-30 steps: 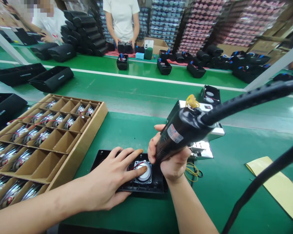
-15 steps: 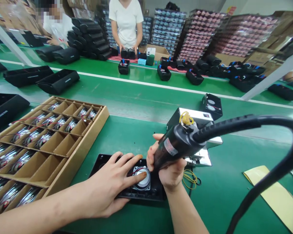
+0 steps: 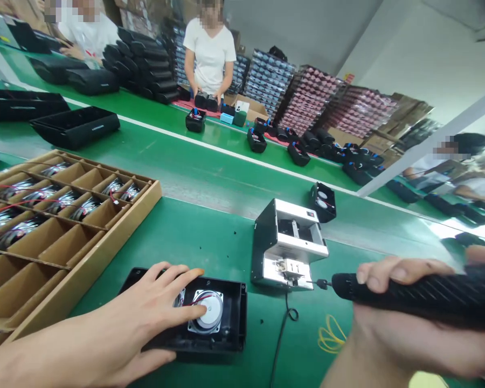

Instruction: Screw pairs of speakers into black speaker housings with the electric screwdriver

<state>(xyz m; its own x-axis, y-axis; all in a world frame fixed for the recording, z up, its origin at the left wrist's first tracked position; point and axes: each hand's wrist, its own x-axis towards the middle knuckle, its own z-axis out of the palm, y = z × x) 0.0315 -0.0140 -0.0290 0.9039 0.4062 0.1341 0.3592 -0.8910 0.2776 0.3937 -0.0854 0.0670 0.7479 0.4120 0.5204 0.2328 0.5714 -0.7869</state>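
Note:
My left hand point(image 3: 145, 318) lies flat with fingers spread on a black plastic housing point(image 3: 230, 323) on the green bench; its fingertips touch the round silver speaker driver point(image 3: 208, 318) seated in the housing. My right hand point(image 3: 404, 334) is wrapped round a black electric screwdriver point(image 3: 408, 293) held level, its bit tip point(image 3: 321, 282) pointing left at the front slot of a grey metal screw feeder box point(image 3: 286, 245).
A cardboard divider tray point(image 3: 84, 226) with several speaker drivers sits at left. A black cable point(image 3: 281, 337) and yellow rubber bands point(image 3: 329, 334) lie by the feeder. A small black part point(image 3: 323, 202) rides the conveyor. People stand at the far bench among black housings.
My right hand has swung the screwdriver off the housing, from upright over the speaker to level at the screw feeder on the right. My left hand stays on the housing.

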